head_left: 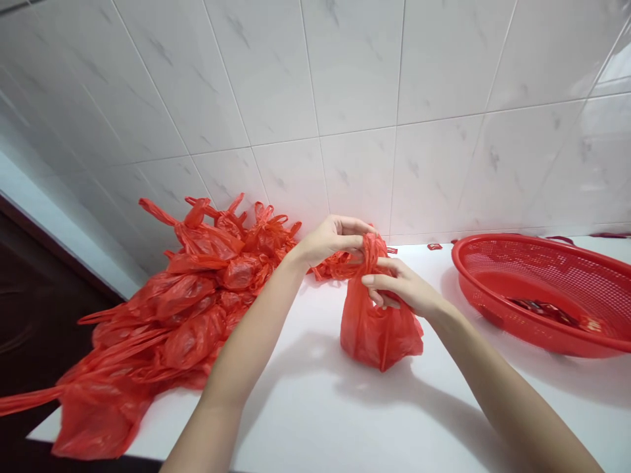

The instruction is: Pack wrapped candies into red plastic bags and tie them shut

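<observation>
A red plastic bag (377, 338) hangs or stands upright over the white table, gathered at its neck between my two hands. My left hand (340, 238) pinches the twisted top of the bag from the left. Just below and to the right, my right hand (397, 284) is closed on the bag's gathered neck, with thumb and fingers bent round the plastic. What the bag contains cannot be seen. Left of my forearm lies a large heap of similar filled red plastic bags (197, 295), many with knotted tops and handles sticking up.
A red perforated plastic basket (537, 335) stands on the white table (315, 414) at the right, with several small wrapped packets (552, 312) inside. A small red packet (434, 246) lies near the wall. The tiled wall (355, 85) bounds the table's back.
</observation>
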Demonstrator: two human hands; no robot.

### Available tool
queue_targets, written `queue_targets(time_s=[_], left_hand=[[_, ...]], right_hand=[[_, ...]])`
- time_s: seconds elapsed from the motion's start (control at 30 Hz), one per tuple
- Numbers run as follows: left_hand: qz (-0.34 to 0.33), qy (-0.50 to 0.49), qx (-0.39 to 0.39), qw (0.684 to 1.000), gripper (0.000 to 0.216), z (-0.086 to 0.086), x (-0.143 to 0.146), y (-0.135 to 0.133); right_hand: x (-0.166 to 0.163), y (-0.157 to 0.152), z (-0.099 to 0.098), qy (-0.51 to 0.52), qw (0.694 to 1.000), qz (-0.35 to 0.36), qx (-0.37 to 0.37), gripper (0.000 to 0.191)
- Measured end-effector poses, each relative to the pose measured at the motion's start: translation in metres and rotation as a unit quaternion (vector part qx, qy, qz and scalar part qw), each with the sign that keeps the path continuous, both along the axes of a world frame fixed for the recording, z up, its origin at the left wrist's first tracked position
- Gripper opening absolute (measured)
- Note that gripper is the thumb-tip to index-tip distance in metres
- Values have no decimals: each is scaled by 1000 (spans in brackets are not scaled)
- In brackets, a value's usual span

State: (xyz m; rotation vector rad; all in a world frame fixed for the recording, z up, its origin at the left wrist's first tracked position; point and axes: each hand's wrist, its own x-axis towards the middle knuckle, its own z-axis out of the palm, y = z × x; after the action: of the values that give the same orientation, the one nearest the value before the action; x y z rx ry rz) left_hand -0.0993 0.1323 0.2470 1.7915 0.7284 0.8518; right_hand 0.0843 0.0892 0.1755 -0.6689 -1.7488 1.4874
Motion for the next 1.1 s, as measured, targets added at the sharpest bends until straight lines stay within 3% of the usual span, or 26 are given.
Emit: queue_targets(time_s=[0.1, 0.17, 0.3, 0.47, 0.6, 0.77, 0.87, 1.1], left_hand=[[0, -8, 7, 1000, 23, -6, 5, -5], [25, -3, 31, 999, 28, -12, 4, -11], [117, 70, 83, 987, 34, -24, -7, -27], [169, 105, 88, 976, 24, -38, -13, -44], [163, 50, 137, 976, 12, -49, -6, -54], [109, 122, 193, 967, 16, -56, 2, -62], [92, 132, 186, 969, 20, -57, 1, -61], [186, 25, 142, 972, 6, -72, 1, -43]], right_hand=[[-2, 3, -3, -13, 999, -38, 13, 49], [-3, 7, -6, 10, 999, -44, -13, 58], [-2, 13, -7, 54, 995, -42, -76, 53], [2, 17, -6, 58, 993, -31, -100, 48], [3, 21, -8, 73, 991, -26, -109, 44], [5, 21, -8, 61, 994, -22, -87, 39], [7, 20, -6, 33, 998, -15, -59, 41], [6, 16, -3, -18, 999, -40, 0, 43]])
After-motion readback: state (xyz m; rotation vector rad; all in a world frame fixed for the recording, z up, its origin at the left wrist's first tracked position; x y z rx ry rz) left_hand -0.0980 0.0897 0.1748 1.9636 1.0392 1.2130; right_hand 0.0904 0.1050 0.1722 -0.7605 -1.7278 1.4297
